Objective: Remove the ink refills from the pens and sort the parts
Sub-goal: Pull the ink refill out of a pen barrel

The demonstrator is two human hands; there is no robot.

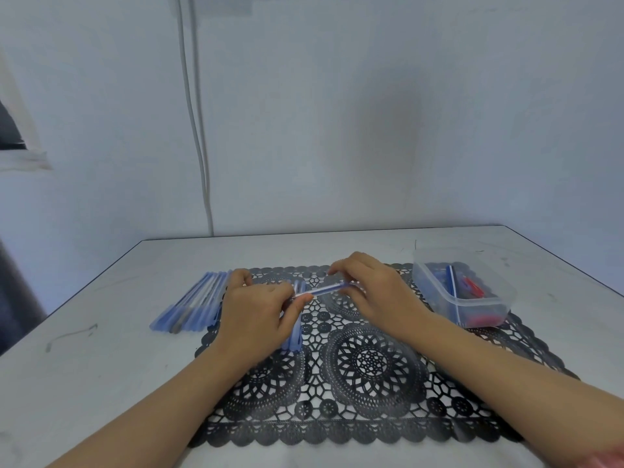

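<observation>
Head view: both hands meet over the far middle of a black lace mat [371, 366] on the white desk [101, 366]. The left hand [256, 312] pinches the left end of a clear blue pen [324, 289], and the right hand [368, 288] curls its fingers round the right end, holding it level above the mat. A row of pale blue pens [192, 305] lies on the left. More blue pieces [295, 339] lie under the left hand. A clear tub [479, 315] at the right holds blue and red parts, too blurred to tell apart.
</observation>
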